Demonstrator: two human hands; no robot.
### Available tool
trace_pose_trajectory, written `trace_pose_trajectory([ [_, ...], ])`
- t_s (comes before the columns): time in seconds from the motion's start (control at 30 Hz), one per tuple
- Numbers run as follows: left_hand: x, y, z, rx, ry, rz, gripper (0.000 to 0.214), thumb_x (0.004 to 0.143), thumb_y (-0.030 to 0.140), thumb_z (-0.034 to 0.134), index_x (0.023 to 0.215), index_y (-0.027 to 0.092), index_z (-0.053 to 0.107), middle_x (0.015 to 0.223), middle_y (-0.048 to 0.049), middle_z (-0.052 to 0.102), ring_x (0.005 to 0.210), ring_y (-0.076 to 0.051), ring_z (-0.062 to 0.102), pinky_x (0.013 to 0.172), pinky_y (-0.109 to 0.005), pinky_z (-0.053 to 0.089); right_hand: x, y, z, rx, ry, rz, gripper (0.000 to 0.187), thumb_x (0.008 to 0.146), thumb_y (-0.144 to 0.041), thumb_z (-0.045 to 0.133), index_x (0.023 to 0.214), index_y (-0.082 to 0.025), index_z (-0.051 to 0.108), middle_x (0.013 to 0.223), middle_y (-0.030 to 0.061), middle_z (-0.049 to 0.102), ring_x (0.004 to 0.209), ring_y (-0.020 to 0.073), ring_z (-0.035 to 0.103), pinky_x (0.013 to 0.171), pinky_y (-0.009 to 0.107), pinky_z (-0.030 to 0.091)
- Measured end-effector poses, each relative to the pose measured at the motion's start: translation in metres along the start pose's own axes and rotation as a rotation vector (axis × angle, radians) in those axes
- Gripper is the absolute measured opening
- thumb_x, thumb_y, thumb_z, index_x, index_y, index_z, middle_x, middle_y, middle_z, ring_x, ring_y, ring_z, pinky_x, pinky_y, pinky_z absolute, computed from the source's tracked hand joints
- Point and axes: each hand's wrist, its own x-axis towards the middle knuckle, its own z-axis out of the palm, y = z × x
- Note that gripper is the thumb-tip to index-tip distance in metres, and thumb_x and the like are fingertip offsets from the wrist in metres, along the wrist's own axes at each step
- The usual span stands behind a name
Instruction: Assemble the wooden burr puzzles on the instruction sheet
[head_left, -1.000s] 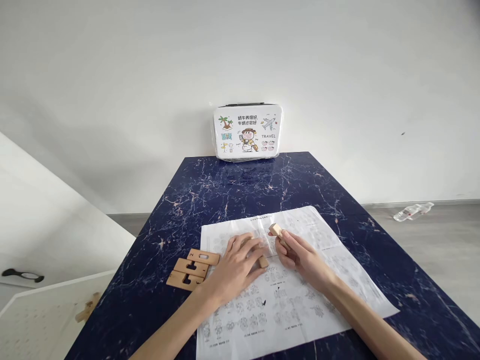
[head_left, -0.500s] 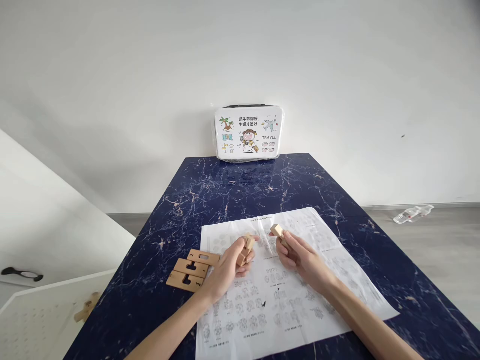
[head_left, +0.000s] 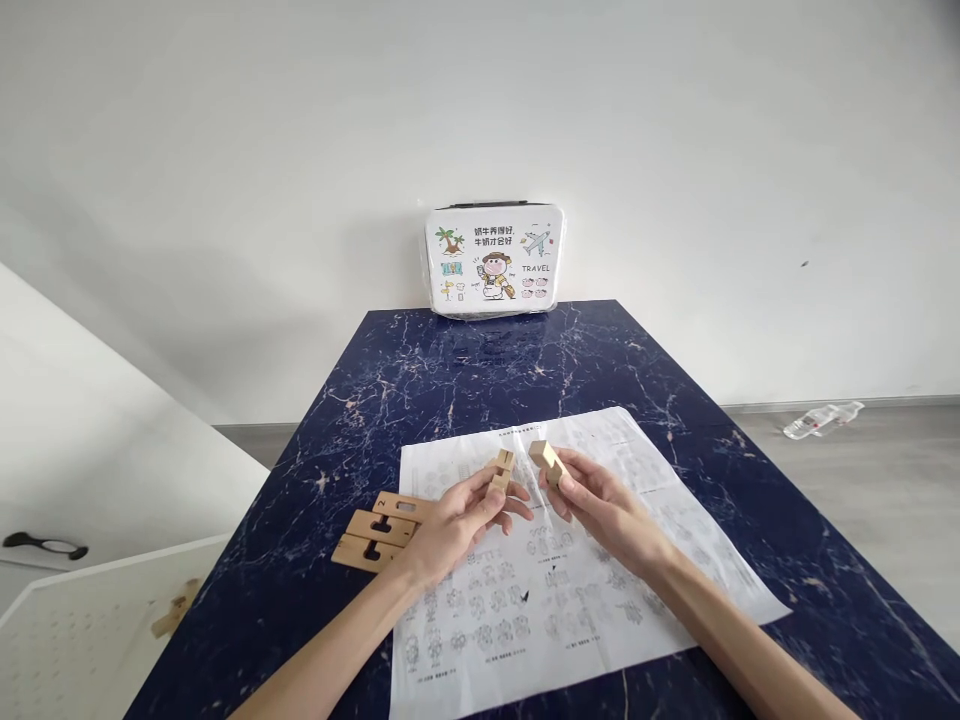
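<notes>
The left hand's (head_left: 459,515) grip pinches a notched block (head_left: 505,462), the right hand's (head_left: 609,508) a second block (head_left: 546,460), slightly apart above the paper sheet (head_left: 652,635); blue bench (head_left: 491,375) stretches from the sheet's far edge to the white case (head_left: 465,295).

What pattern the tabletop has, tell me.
The dark blue tabletop has whitish marbled veins, best seen in the head view.

The head camera looks forward and steeply down over the blue table (head_left: 495,375).
</notes>
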Motion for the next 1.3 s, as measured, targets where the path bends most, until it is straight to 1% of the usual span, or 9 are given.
trace_pose_trajectory([
  [0.1, -0.001, -0.002, 0.004, 0.105, 0.000, 0.022, 0.041, 0.108, 0.045, 0.061, 0.141, 0.020, 0.059, 0.126, -0.0150, 0.070, 0.109, -0.028, 0.071, 0.088, -0.039, 0.051, 0.001, 0.003, -0.001, -0.074, 0.040, -0.036, 0.027, 0.098, -0.047, 0.077, 0.117, -0.028, 0.073, 0.103, 0.0049, 0.072, 0.074, 0.0159, 0.058, 0.075, 0.034, 0.051],
  [0.2, -0.005, -0.005, 0.008, 0.193, 0.007, 0.034, 0.043, 0.109, 0.047, 0.058, 0.141, 0.020, 0.051, 0.116, -0.0124, 0.073, 0.095, -0.025, 0.074, 0.084, -0.040, 0.052, 0.001, 0.006, -0.003, -0.130, 0.116, -0.078, 0.028, 0.095, -0.047, 0.080, 0.114, -0.028, 0.074, 0.093, 0.0031, 0.072, 0.078, 0.0181, 0.063, 0.076, 0.035, 0.054],
  [0.37, -0.007, -0.004, 0.010, 0.262, -0.004, 0.043, 0.030, 0.107, 0.048, 0.061, 0.117, 0.020, 0.059, 0.095, -0.0049, 0.069, 0.079, -0.017, 0.065, 0.079, -0.035, 0.051, 0.002, 0.009, -0.009, -0.134, 0.197, -0.118, 0.034, 0.097, -0.052, 0.076, 0.123, -0.029, 0.074, 0.082, 0.0014, 0.069, 0.079, 0.0197, 0.064, 0.081, 0.037, 0.053],
  [0.53, -0.004, 0.001, 0.004, 0.219, 0.045, 0.052, 0.033, 0.103, 0.051, 0.067, 0.098, 0.018, 0.065, 0.081, -0.0008, 0.062, 0.069, -0.013, 0.058, 0.068, -0.027, 0.049, 0.002, 0.008, -0.008, -0.068, 0.124, -0.068, 0.037, 0.099, -0.052, 0.073, 0.128, -0.029, 0.072, 0.082, 0.0018, 0.070, 0.077, 0.0186, 0.063, 0.080, 0.036, 0.054],
  [0.63, -0.003, 0.001, 0.003, 0.132, 0.054, 0.021, 0.039, 0.107, 0.057, 0.056, 0.103, 0.018, 0.063, 0.094, -0.0062, 0.069, 0.062, -0.012, 0.062, 0.049, -0.023, 0.040, 0.000, 0.009, -0.007, -0.062, 0.082, -0.051, 0.033, 0.098, -0.047, 0.076, 0.126, -0.029, 0.072, 0.087, 0.0020, 0.071, 0.079, 0.0176, 0.064, 0.078, 0.034, 0.054],
  [0.73, -0.003, -0.001, 0.003, 0.071, 0.042, -0.022, 0.043, 0.109, 0.059, 0.049, 0.114, 0.019, 0.060, 0.099, -0.0087, 0.071, 0.053, -0.012, 0.065, 0.043, -0.024, 0.039, -0.001, 0.012, -0.007, -0.057, 0.043, -0.056, 0.027, 0.098, -0.045, 0.077, 0.119, -0.028, 0.072, 0.084, 0.0011, 0.070, 0.076, 0.0168, 0.063, 0.075, 0.033, 0.053],
  [0.93, -0.003, -0.004, 0.004, -0.023, 0.019, -0.047, 0.039, 0.107, 0.052, 0.060, 0.125, 0.018, 0.064, 0.098, -0.0053, 0.064, 0.066, -0.012, 0.063, 0.060, -0.027, 0.051, -0.003, 0.006, 0.000, -0.145, -0.014, -0.065, 0.024, 0.102, -0.044, 0.073, 0.120, -0.028, 0.070, 0.075, -0.0011, 0.066, 0.064, 0.0149, 0.056, 0.062, 0.030, 0.051],
  [1.1, -0.004, -0.004, 0.005, -0.021, -0.010, -0.066, 0.039, 0.102, 0.042, 0.072, 0.134, 0.021, 0.063, 0.107, -0.0066, 0.064, 0.082, -0.018, 0.072, 0.077, -0.034, 0.058, -0.002, 0.003, 0.006, -0.219, 0.002, -0.086, 0.027, 0.104, -0.048, 0.068, 0.119, -0.026, 0.070, 0.080, 0.0008, 0.068, 0.066, 0.0156, 0.060, 0.064, 0.032, 0.055],
  [1.3, -0.004, -0.009, 0.007, -0.056, 0.006, -0.055, 0.067, 0.100, 0.039, 0.075, 0.158, 0.025, 0.042, 0.116, -0.0110, 0.075, 0.101, -0.030, 0.080, 0.102, -0.053, 0.059, -0.003, 0.011, 0.007, -0.364, 0.042, -0.105, 0.029, 0.104, -0.049, 0.066, 0.120, -0.025, 0.071, 0.086, 0.0033, 0.073, 0.076, 0.0190, 0.068, 0.074, 0.037, 0.059],
])
